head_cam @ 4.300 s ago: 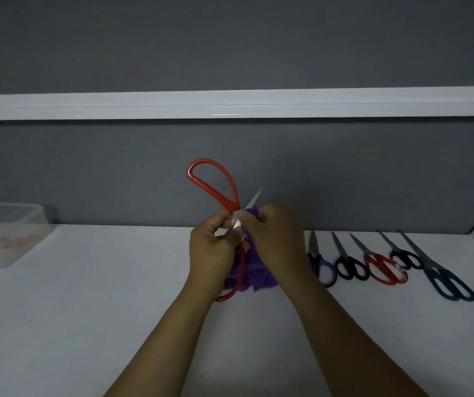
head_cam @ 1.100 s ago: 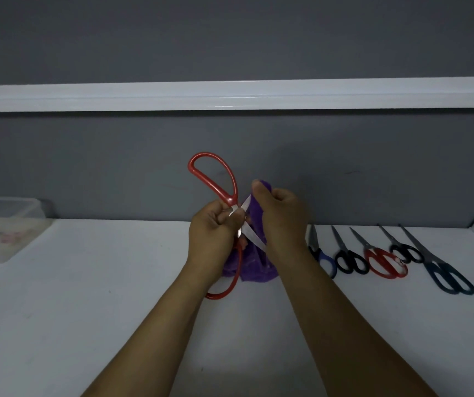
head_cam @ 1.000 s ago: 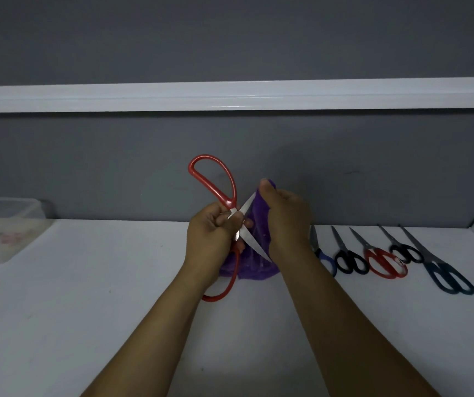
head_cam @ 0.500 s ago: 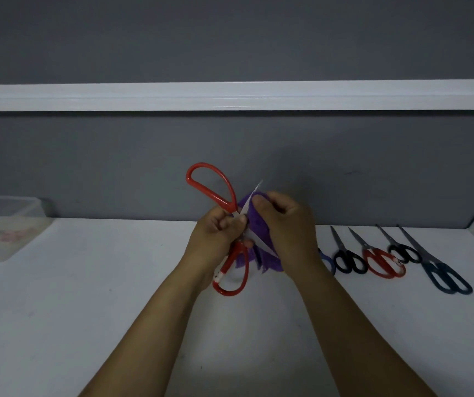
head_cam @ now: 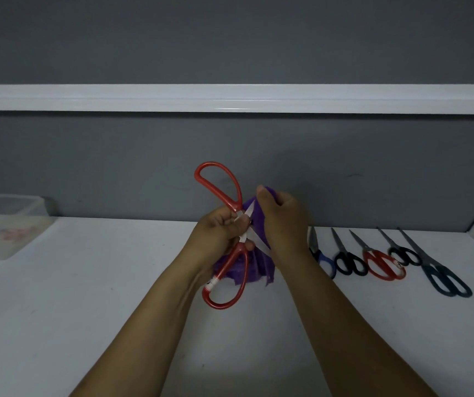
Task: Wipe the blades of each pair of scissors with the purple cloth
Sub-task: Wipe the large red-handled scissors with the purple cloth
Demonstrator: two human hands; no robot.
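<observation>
Five other pairs (head_cam: 384,265) wait on the table (head_cam: 87,296). Left hand (head_cam: 218,236) grips the open red scissors (head_cam: 229,262) near the pivot; right hand (head_cam: 283,222), pinching the purple cloth (head_cam: 260,266), has slid up one blade (head_cam: 248,211), probably finishing a stroke.

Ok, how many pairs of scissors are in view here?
6. The large red-handled pair is in the left hand above the table; five lie in a row at right: blue pair, partly behind the right arm, black pair, red pair, second black pair, dark blue pair.
</observation>
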